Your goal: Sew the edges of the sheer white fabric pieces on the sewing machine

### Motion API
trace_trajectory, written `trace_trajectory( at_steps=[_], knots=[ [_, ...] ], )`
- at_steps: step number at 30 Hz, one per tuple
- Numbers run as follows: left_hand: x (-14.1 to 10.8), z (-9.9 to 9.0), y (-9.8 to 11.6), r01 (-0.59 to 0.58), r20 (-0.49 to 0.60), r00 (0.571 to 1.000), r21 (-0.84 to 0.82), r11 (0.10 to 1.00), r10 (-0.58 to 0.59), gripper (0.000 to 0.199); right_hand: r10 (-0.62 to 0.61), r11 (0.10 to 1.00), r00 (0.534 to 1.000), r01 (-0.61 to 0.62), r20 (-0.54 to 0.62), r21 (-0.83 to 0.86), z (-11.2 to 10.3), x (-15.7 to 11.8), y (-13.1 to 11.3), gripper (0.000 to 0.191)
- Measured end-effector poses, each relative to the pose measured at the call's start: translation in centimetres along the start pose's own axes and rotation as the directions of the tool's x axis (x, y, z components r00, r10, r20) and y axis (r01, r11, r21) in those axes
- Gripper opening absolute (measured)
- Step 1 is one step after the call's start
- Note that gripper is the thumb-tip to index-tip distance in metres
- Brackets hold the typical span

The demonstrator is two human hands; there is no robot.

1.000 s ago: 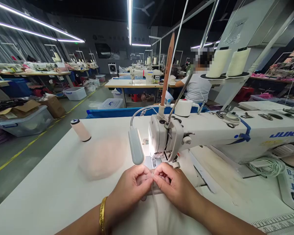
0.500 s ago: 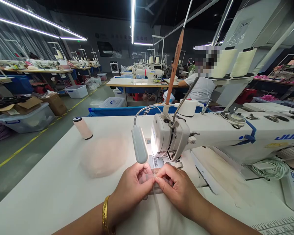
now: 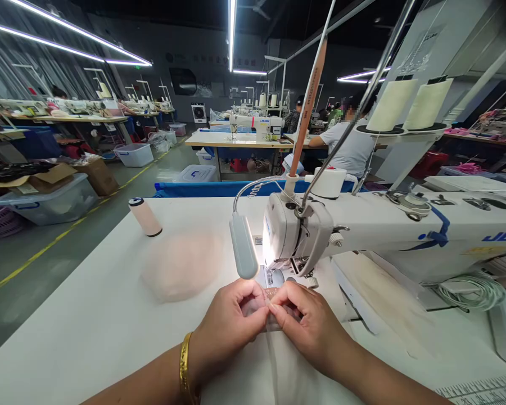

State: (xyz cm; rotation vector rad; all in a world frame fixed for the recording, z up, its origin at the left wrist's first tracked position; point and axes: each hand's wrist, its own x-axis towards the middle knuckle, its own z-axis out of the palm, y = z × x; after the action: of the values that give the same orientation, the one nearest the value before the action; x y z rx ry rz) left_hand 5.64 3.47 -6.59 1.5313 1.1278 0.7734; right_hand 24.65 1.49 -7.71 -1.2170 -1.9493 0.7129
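Just in front of the needle area of a white sewing machine [image 3: 287, 230], my two hands meet at the thumbs and fingertips. My left hand [image 3: 234, 315] is closed in a pinch on thin sheer fabric [image 3: 280, 360], which hangs down toward me over the table edge. Pinching the same fabric from the other side is my right hand [image 3: 310, 318]. Part of the cloth lies hidden under the fingers. The presser foot [image 3: 270, 277] stands right behind my fingertips, lit by a grey lamp [image 3: 243, 247].
Left on the white table [image 3: 88, 315] lie a pale sheer fabric pile [image 3: 185, 264] and a pink thread spool [image 3: 145, 217]. More sheer fabric [image 3: 383, 292] lies under the machine arm, near a coiled pale green cord [image 3: 468, 289]. A person in a white shirt [image 3: 348, 146] sits beyond.
My hands keep the same pinch on the fabric at nearly the same spot. The whole view has shifted slightly, with things appearing a little further right.
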Motion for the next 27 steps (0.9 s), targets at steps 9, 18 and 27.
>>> trace_trajectory(
  at_steps=[9, 18, 27],
  knots=[
    [0.04, 0.04, 0.04, 0.105, 0.038, 0.994, -0.071, 0.992, -0.102, 0.016, -0.037, 0.999, 0.999, 0.037, -0.02, -0.025, 0.04, 0.11, 0.1, 0.019],
    [0.0, -0.14, -0.06, 0.02, 0.005, 1.0, -0.017, 1.0, -0.02, 0.012, -0.028, 0.999, 1.0, 0.027, -0.013, -0.042, 0.01, 0.05, -0.04, 0.021],
    [-0.01, -0.08, 0.15, 0.106, 0.033, 0.994, -0.096, 0.99, -0.104, 0.019, -0.007, 0.999, 1.0, 0.007, -0.004, -0.05, -0.14, 0.02, -0.2, 0.021]
  ],
)
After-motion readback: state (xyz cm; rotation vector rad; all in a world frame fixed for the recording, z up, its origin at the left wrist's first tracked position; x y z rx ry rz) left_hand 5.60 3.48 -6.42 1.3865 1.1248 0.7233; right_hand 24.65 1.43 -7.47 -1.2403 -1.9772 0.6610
